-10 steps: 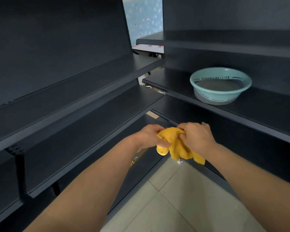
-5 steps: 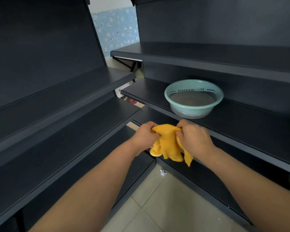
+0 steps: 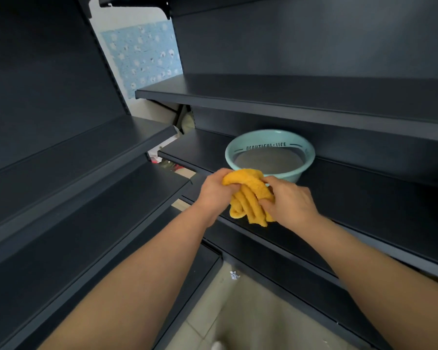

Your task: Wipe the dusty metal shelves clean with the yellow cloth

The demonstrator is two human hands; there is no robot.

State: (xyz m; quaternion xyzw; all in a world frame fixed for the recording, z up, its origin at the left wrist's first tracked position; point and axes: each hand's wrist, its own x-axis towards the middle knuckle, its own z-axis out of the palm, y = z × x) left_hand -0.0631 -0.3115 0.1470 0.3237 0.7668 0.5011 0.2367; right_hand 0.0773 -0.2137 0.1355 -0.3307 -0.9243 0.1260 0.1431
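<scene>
Both forearms bare, no sleeves in view. Left hand (image 3: 214,192) and right hand (image 3: 290,202) ungloved, no rings.

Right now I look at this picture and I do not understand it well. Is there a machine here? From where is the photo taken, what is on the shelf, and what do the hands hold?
There is no machine here. A person is working with two bare hands, and a wide-angle camera on the person's head looks forward and down, so both forearms seem to reach out from the bottom of the picture. The left hand and the right hand both grip one bunched yellow cloth and hold it in the air between them, in front of the shelves. Dark metal shelves stand on both sides and meet in a corner. On the right-hand middle shelf, just behind the hands, sits a pale green basin with cloudy water in it. Below you see a tiled floor. No shelf is being wiped yet.
</scene>
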